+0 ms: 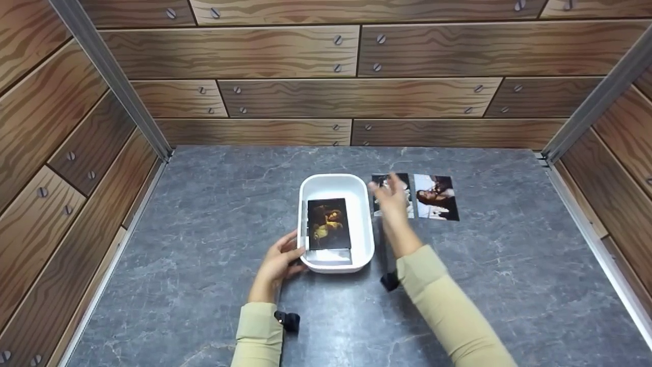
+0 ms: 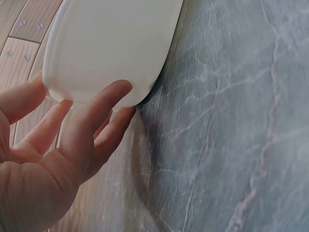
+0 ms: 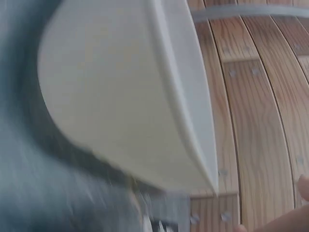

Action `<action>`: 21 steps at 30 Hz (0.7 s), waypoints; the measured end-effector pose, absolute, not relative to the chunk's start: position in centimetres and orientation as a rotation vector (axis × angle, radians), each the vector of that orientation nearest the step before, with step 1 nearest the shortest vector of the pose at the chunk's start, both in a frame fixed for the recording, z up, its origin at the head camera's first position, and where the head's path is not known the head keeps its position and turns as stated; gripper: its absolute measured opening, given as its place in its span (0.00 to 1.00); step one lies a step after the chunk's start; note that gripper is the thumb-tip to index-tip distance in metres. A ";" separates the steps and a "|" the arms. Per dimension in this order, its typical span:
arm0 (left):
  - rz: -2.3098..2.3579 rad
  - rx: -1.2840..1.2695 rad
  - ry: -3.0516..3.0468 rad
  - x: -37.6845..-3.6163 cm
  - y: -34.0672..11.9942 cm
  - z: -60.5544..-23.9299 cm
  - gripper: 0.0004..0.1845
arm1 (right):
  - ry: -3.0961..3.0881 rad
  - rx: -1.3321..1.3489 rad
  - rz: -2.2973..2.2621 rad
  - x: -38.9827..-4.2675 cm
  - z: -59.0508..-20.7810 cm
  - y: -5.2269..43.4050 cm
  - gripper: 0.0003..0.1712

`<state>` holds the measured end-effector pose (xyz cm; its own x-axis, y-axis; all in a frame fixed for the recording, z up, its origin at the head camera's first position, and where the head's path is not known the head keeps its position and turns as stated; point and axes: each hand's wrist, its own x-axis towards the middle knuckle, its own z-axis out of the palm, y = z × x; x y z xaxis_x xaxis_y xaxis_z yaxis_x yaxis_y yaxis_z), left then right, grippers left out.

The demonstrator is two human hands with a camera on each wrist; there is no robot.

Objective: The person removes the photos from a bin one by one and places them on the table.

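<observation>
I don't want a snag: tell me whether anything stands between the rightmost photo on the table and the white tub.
The left photo lies flat between them, partly covered in the head view by the right hand; the white tub also has a raised right wall to clear.

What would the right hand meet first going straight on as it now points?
Probably the photo just right of the white tub, which the right hand overlaps in the head view. Hand height is unclear; if it passes above, the plank wall would be first.
</observation>
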<state>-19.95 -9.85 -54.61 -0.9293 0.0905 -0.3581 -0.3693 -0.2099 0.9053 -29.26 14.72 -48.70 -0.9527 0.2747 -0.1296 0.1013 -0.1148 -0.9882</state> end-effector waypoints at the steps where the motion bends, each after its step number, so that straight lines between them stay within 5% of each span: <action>1: 2.210 -0.324 1.756 -20.0 -9.8 -54.6 0.32 | -2.022 -0.415 2.218 -29.1 -49.0 14.1 0.42; 12: 2.233 -0.296 1.739 -20.1 -10.1 -54.9 0.33 | -2.155 -0.296 2.273 -27.0 -52.2 9.5 0.41; 21: 2.207 -0.276 1.754 -20.1 -10.1 -55.0 0.32 | -2.456 -0.376 1.962 -34.4 -67.2 9.9 0.50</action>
<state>-20.10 -10.10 -54.95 -0.9339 0.1194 -0.3369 -0.3552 -0.2038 0.9123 -34.40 9.85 -67.19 -0.9715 0.1693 -0.1662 0.1994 0.2036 -0.9585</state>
